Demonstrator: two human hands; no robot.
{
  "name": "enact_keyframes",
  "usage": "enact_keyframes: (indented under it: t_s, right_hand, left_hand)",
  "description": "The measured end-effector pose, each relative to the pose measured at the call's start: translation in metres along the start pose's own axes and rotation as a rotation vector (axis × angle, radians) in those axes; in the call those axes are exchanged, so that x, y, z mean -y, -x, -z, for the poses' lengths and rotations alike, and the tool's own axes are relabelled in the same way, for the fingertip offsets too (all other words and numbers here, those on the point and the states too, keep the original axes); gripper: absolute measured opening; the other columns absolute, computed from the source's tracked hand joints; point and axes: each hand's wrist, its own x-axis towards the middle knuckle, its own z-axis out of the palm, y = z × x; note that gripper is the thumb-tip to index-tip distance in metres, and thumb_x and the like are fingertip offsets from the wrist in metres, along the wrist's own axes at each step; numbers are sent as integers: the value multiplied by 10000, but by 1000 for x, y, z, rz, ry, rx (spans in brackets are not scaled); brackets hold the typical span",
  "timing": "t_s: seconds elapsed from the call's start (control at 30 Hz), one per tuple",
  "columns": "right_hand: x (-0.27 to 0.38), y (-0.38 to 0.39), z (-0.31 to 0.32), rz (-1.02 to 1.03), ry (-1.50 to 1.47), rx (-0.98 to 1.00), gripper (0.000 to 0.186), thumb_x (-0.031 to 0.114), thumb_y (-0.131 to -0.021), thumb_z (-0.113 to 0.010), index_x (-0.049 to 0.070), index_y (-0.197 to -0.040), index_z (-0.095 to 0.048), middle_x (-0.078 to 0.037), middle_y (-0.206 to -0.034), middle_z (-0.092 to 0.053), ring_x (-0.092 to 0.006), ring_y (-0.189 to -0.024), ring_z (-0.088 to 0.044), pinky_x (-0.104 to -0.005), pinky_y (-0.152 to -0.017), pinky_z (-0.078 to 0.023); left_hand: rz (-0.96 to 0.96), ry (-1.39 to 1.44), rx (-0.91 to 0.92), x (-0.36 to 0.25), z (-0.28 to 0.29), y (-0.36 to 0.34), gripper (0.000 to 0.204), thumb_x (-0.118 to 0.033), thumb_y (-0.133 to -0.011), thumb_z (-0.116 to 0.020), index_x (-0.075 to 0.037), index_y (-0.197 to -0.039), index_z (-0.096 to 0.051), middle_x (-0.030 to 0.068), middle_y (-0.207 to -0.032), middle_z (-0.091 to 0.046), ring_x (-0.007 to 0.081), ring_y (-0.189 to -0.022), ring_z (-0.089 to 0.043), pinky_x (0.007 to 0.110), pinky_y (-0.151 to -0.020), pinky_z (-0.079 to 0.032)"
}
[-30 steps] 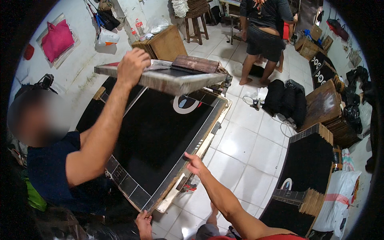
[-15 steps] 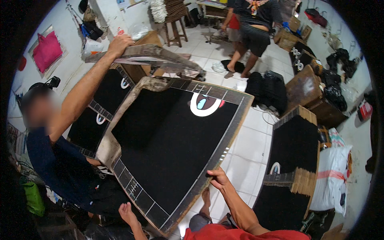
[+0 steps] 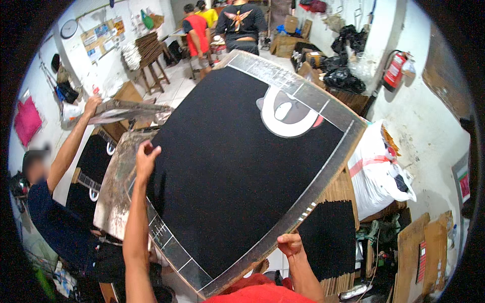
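A large thin board [image 3: 232,177] covered with a black panel fills the middle, tilted in front of me. Its dark border carries white ruled lines, and a white ring-shaped print [image 3: 289,120] lies at its upper right. My right hand [image 3: 289,243] grips the board's right lower edge, thumb on top and fingers curled beneath. Over the board's left side is my left hand [image 3: 146,157], fingers bent and thumb apart, nothing visible in it. Whether its fingertips touch the panel I cannot tell.
At left a co-worker's raised hand [image 3: 92,103] holds up a wooden frame [image 3: 116,110] by a worn table [image 3: 113,182]. A stack of black panels [image 3: 328,242] sits right, below a white sack [image 3: 376,166]. A fire extinguisher [image 3: 395,70] hangs on the right wall. Several people stand behind.
The board has swung up and right, away from the worn table, with my right hand still on its edge. My left hand rose from below to over the board's left side. My view turned right.
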Motion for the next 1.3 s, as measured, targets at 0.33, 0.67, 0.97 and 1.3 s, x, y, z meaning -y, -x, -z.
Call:
enact_keyframes:
  t_s: [0.33,0.67,0.97,1.3]
  right_hand:
    - [5,79,82,294,-46,-88,492,-111,-547,-637,24,-1017,-583,-133,-862,-642,-289,-799,-638,-474,-730,-531]
    - [-149,141,193,144,76,-909,225,-66,-729,-600,-59,-949,-557,-173,-911,-609,-274,-901,-589,-405,-820,-477]
    - [-115,113,-28,917,2121,-1026,479,-33,-654,-609,-52,-1124,-517,-219,-1203,-527,-367,-1126,-493,-448,-981,-345]
    - [-18,4,-37,-72,2215,-370,251,184,-710,-627,-3,-875,-601,-238,-749,-612,-427,-750,-594,-491,-712,-469]
  left_hand:
    - [-36,119,462,-202,-53,-104,488,-461,-740,-699,14,-848,-686,54,-707,-637,127,-613,-574,287,-573,-436]
    - [-426,-77,642,-226,-136,19,588,-612,-542,-749,-55,-722,-684,121,-645,-632,244,-629,-616,344,-609,-461]
    - [-1147,86,812,-197,-164,152,446,-462,-593,-749,-44,-638,-601,110,-676,-626,277,-660,-633,388,-620,-493]
    - [-1355,32,1039,-134,-208,210,345,-382,-621,-719,-86,-730,-579,49,-751,-596,218,-800,-587,328,-715,-414]
